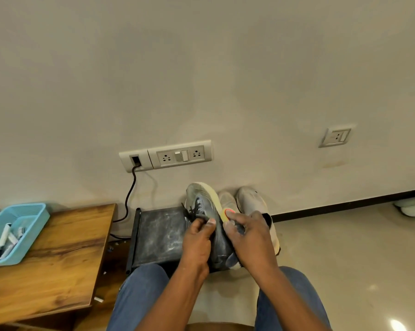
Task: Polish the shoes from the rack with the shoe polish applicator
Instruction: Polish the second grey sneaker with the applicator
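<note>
A grey sneaker (202, 199) with black laces and a pale yellow sole is held up on its side above the dark shoe rack (158, 235). My left hand (196, 242) grips its upper near the laces, thumb over the tongue. My right hand (249, 237) wraps the sole side and heel, beside an orange-red spot (228, 211) on the sole. Two pale grey shoes (249, 201) stand toe-up against the wall behind it. No polish applicator shows in either hand.
A wooden table (58, 263) stands at the left with a light blue basket (22, 230) holding several white tubes. A wall socket strip (177, 155) with a black cable (130, 194) hangs above the rack. My knees in jeans (139, 295) are below. Tiled floor (345, 247) lies to the right.
</note>
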